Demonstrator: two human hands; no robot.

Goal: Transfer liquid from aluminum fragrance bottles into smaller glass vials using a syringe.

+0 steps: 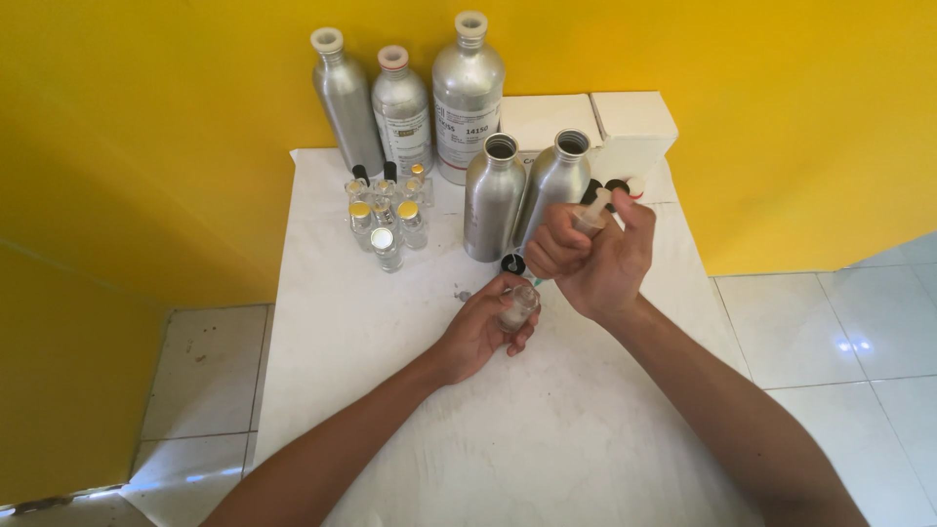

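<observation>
My left hand [480,334] grips a small clear glass vial [517,305], held upright just above the white table [332,332]. My right hand [597,256] is closed around a plastic syringe [591,217], thumb on its plunger, with the tip angled down to the vial's mouth. A small black cap [512,263] lies on the table just behind the vial. Two open silver metal bottles [491,200] [554,185] stand right behind both hands.
Three capped silver bottles [402,107] stand at the table's back edge against the yellow wall. A cluster of several small glass vials [386,220] sits left of the open bottles. A white box [605,127] stands at the back right. Tiled floor [839,322] lies on both sides.
</observation>
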